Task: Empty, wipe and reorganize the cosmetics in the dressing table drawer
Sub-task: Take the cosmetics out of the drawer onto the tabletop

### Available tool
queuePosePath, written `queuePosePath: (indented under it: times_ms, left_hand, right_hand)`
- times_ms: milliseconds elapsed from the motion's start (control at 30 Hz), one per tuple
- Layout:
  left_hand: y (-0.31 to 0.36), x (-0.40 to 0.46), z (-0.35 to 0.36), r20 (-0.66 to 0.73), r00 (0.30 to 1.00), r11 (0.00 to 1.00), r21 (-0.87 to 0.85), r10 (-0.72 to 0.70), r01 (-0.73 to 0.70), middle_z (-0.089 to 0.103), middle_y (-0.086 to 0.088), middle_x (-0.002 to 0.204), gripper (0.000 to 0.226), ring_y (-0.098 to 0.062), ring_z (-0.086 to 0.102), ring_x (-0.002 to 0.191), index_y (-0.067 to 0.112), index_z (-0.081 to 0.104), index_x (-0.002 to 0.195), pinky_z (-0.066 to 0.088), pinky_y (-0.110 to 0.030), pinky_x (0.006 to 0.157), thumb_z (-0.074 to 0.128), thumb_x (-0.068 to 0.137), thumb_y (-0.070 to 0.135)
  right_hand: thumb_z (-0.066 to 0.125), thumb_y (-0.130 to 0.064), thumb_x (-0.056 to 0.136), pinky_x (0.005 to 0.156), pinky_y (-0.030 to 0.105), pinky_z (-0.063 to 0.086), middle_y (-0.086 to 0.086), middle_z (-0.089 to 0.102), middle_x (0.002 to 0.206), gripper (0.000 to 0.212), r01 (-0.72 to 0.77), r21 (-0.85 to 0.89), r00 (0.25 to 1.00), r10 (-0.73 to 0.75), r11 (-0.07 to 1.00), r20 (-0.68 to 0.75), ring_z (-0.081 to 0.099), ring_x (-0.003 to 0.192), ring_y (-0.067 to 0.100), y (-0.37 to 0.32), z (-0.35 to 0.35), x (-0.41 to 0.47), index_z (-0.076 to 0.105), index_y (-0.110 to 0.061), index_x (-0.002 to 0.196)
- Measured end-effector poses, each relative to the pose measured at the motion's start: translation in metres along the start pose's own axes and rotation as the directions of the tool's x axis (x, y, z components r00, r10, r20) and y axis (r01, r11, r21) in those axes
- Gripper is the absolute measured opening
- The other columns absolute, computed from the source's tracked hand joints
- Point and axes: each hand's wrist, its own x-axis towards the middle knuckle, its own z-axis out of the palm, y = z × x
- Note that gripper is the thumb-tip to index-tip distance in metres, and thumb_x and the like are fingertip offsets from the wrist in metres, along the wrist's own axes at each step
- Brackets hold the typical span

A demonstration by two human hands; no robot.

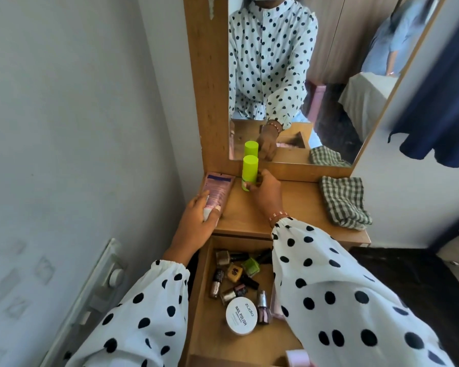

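Wooden dressing-table counter (297, 207) against a grey wall, mirror (329, 75) above, drawer (202, 287) pulled open below.

Counter, left edge: pink tube (219, 188), lying flat, dark band at far end, print too blurred to read. Left hand (200, 221) on its near end; grip: fingers curled round the capped end.

Counter, back, just before mirror: lime-green bottle (250, 169), upright, same-colour cap, label not legible. Right hand (265, 193) at its lower body; grip: fingers and thumb closed round the bottle. Beaded bracelet (277, 217) at wrist; white sleeves with black dots.

Counter, right end: green-and-white checked cloth (342, 202), crumpled, well apart from both hands.

Drawer, contents: white round tub (241, 315), lid printed "ZUDIO" and "NAIL POLISH", smaller line beneath unreadable. Nail polish bottles (239, 274), loosely heaped beyond tub, lying at mixed angles: green, mustard, glittery brown, pale pink; labels unreadable. Pink item (297, 358) at front edge, partly cut off.
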Motion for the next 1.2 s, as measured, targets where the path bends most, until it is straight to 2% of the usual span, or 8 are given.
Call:
queuePosePath:
  times_ms: [267, 367, 500, 600, 700, 867, 1033, 1200]
  left_hand:
    - [0.013, -0.017, -0.004, -0.204, 0.978, 0.988, -0.152, -0.038, 0.007, 0.030, -0.007, 0.149, 0.052, -0.019, 0.032, 0.135, 0.016, 0.030, 0.142, 0.026, -0.015, 0.098, 0.042, 0.095, 0.035]
    - [0.026, -0.043, -0.004, -0.337, 0.941, 0.979, -0.179, 0.030, -0.096, 0.041, -0.009, 0.141, 0.047, -0.012, 0.039, 0.126, 0.013, 0.041, 0.135, 0.024, 0.003, 0.090, 0.041, 0.094, 0.034]
    - [0.041, -0.085, 0.010, -0.451, 0.878, 0.961, -0.130, 0.163, -0.245, 0.055, -0.010, 0.117, 0.031, -0.011, 0.050, 0.105, 0.003, 0.057, 0.116, 0.031, 0.001, 0.089, 0.043, 0.092, 0.016]
    - [0.042, -0.112, 0.030, -0.350, 0.922, 0.955, -0.181, 0.162, -0.237, 0.055, 0.001, 0.110, 0.028, -0.007, 0.054, 0.103, 0.010, 0.060, 0.112, 0.038, -0.007, 0.090, 0.042, 0.093, 0.019]
    - [0.037, -0.129, 0.051, -0.215, 0.969, 0.960, -0.225, 0.119, -0.168, 0.056, 0.008, 0.107, 0.025, -0.002, 0.057, 0.098, 0.018, 0.061, 0.110, 0.043, -0.008, 0.085, 0.043, 0.093, 0.021]
    - [0.039, -0.127, 0.083, 0.238, 0.969, 0.943, -0.299, -0.072, 0.144, 0.069, 0.000, 0.090, 0.027, -0.022, 0.066, 0.085, 0.039, 0.060, 0.087, 0.053, -0.038, 0.078, 0.047, 0.092, 0.016]
    - [0.044, -0.125, 0.117, 0.359, 0.909, 0.951, -0.137, -0.214, 0.278, 0.066, 0.002, 0.100, 0.029, -0.002, 0.054, 0.066, 0.019, 0.061, 0.116, 0.038, -0.003, 0.052, 0.046, 0.092, 0.016]
    - [0.046, -0.126, 0.127, 0.440, 0.861, 0.962, 0.028, -0.257, 0.273, 0.056, -0.007, 0.129, 0.042, -0.020, 0.058, 0.109, 0.013, 0.046, 0.134, 0.044, -0.025, 0.086, 0.047, 0.092, 0.016]
  right_hand:
    - [0.071, -0.021, 0.080, 0.087, 0.031, 0.047, 0.011, 0.062, 0.118, 0.052, -0.035, 0.046, 0.999, 0.037, 0.998, -0.033, 0.059, 0.101, 0.021, 0.000, -0.017, -0.042, 0.051, -0.009, 0.128]
    - [0.068, -0.019, 0.083, 0.077, 0.018, 0.045, 0.006, 0.062, 0.111, 0.042, -0.009, 0.104, 0.999, 0.013, 0.995, -0.045, 0.058, 0.094, 0.013, -0.001, -0.032, -0.074, 0.056, -0.011, 0.122]
    - [0.068, -0.014, 0.082, 0.071, 0.007, 0.046, 0.000, 0.065, 0.100, 0.026, 0.057, 0.144, 0.996, -0.046, 0.988, -0.079, 0.058, 0.083, 0.006, 0.010, -0.055, -0.124, 0.064, -0.009, 0.108]
    - [0.068, -0.016, 0.082, 0.070, 0.006, 0.046, -0.004, 0.065, 0.094, 0.024, -0.001, 0.107, 0.998, 0.007, 0.994, -0.056, 0.059, 0.078, 0.001, 0.029, -0.066, -0.157, 0.066, -0.012, 0.106]
    - [0.066, -0.015, 0.084, 0.074, 0.026, 0.054, 0.002, 0.067, 0.092, 0.014, -0.085, -0.015, 0.996, 0.085, 0.996, -0.021, 0.062, 0.081, 0.013, 0.053, -0.073, -0.179, 0.067, -0.011, 0.098]
    - [0.061, -0.006, 0.086, 0.075, 0.026, 0.050, 0.010, 0.067, 0.096, 0.013, -0.091, -0.234, 0.995, 0.099, 0.968, 0.024, 0.062, 0.088, 0.021, 0.076, -0.081, -0.200, 0.067, -0.008, 0.097]
    - [0.058, -0.004, 0.086, 0.084, 0.026, 0.048, 0.010, 0.064, 0.108, 0.019, -0.103, -0.430, 0.984, 0.156, 0.897, 0.090, 0.061, 0.099, 0.022, 0.081, -0.085, -0.211, 0.064, -0.007, 0.104]
    - [0.055, -0.002, 0.087, 0.087, 0.030, 0.050, 0.014, 0.063, 0.110, 0.022, -0.114, -0.542, 0.953, 0.246, 0.833, 0.177, 0.060, 0.102, 0.026, 0.083, -0.089, -0.213, 0.060, -0.004, 0.108]
